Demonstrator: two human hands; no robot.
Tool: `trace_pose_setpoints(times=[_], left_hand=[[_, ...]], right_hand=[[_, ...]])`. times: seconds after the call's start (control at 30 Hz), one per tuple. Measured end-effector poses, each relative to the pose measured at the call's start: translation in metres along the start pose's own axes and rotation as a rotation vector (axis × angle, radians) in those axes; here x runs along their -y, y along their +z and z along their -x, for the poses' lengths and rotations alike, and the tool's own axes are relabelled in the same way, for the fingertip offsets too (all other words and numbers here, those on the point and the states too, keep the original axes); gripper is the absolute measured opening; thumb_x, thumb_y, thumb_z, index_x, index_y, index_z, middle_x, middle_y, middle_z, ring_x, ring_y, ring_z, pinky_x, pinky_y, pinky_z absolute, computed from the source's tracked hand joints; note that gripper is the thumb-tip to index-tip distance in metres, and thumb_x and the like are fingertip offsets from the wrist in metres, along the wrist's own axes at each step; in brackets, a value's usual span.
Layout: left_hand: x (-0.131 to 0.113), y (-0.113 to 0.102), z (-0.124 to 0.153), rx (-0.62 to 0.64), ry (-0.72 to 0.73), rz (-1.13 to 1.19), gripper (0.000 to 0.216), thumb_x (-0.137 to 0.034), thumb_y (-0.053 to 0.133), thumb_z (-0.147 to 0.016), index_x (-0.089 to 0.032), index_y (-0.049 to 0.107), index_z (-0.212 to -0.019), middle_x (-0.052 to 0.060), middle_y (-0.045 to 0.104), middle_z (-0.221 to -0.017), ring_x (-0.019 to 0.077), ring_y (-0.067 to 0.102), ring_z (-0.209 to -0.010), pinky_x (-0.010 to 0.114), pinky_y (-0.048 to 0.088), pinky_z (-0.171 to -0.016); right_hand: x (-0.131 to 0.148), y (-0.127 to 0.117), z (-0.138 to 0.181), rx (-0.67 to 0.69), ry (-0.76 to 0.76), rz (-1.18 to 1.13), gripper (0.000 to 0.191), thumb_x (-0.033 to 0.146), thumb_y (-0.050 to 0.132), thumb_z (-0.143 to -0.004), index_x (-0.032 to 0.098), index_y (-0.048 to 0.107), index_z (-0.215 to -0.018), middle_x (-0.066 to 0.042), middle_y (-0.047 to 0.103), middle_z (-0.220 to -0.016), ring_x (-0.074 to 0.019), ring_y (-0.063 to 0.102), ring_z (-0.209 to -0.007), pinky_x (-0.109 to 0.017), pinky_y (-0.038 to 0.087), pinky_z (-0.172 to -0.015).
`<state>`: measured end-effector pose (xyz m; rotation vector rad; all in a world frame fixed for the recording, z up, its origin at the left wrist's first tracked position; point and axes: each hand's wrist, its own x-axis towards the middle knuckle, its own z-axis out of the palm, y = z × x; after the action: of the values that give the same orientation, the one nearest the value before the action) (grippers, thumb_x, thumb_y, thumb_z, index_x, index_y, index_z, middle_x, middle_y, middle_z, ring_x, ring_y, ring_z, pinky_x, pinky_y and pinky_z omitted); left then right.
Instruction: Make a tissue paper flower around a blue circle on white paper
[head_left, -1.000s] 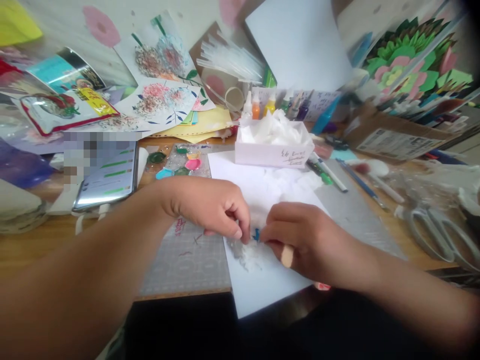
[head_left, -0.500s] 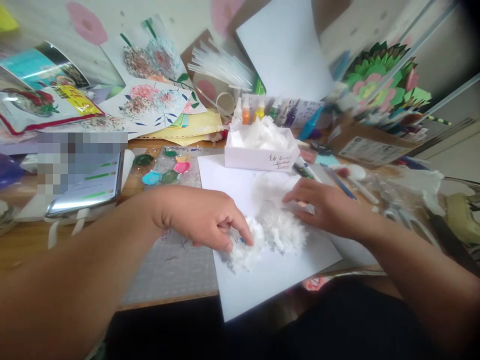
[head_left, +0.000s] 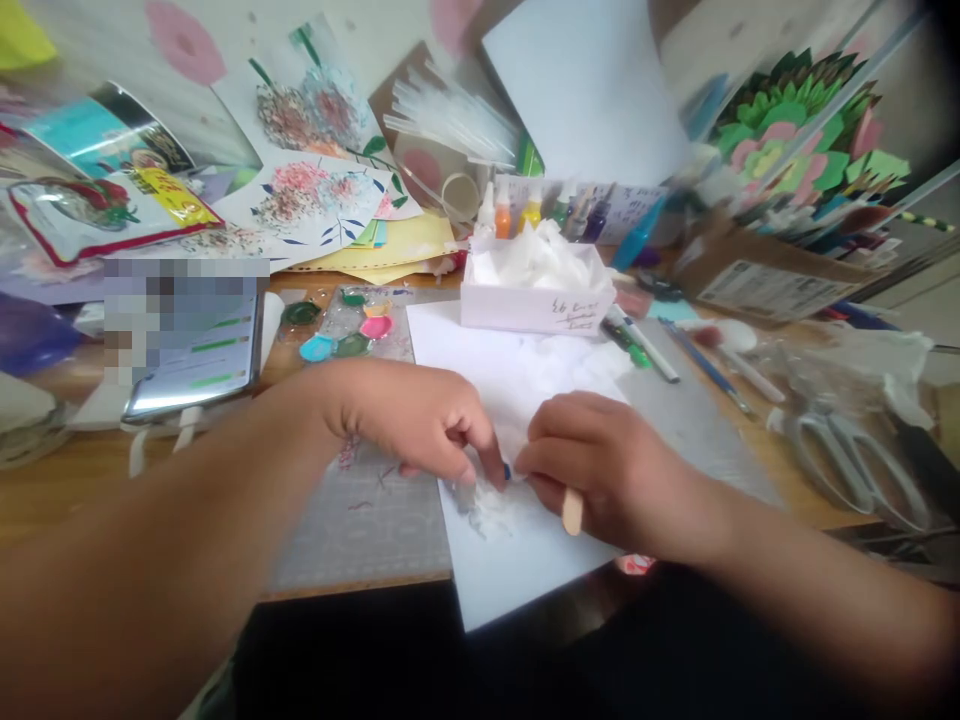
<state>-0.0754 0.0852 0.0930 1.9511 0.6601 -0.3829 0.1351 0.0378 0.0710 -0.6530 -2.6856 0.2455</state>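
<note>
Wooden stick (head_left: 573,512) clamped in right fingers (head_left: 541,462); left fingers (head_left: 491,453) apart; white box (head_left: 506,307) bears illegible handwriting (head_left: 576,305)

Head-worn view, facing forward and down, near

White box (head_left: 487,308), front panel: hand-lettering, appears inverted, part struck thru; chars resembling "93", unconf. Sheet (head_left: 619,208) behind bottles (head_left: 531,213): several handwritten lines, illeg. Carton (head_left: 694,262), R side of desk: white label (head_left: 757,290) w/ print, too blurred. Phone (head_left: 225,345): green msg bubbles (head_left: 212,380), wording illeg.; upper L pixelated. Packet (head_left: 71,225), L: lettering on yellow patch (head_left: 171,197), unread. Grey mat (head_left: 360,545): red script (head_left: 346,452), illeg. No other txt legible.
</note>
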Motion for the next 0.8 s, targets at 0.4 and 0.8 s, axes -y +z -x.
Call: trace_pose_setpoints(times=[0.4, 0.8], left_hand=[[0.001, -0.001, -0.001, -0.148, -0.004, 0.049, 0.022, -0.029, 0.053, -0.078, -0.020, 0.069, -0.091, -0.005, 0.056, -0.055, 0.0075, 0.048, -0.046, 0.019, 0.033, -0.049], [0.005, 0.009, -0.020, -0.379, -0.107, 0.093, 0.018, -0.034, 0.055, -0.075, -0.017, 0.062, -0.078, -0.003, 0.054, -0.059, 0.0086, 0.047, -0.049, 0.020, 0.033, -0.046]], right_hand=[[-0.003, -0.017, 0.005, 0.111, 0.087, -0.192, 0.020, 0.014, 0.050, -0.083, 0.017, 0.064, -0.097, -0.008, 0.058, -0.088, -0.0171, 0.054, -0.076, -0.030, 0.045, -0.066], [-0.003, -0.037, 0.001, -0.196, 0.353, -0.455, 0.027, 0.021, 0.046, -0.091, 0.019, 0.062, -0.069, 0.000, 0.064, -0.072, -0.0110, 0.060, -0.066, -0.021, 0.048, -0.059]])
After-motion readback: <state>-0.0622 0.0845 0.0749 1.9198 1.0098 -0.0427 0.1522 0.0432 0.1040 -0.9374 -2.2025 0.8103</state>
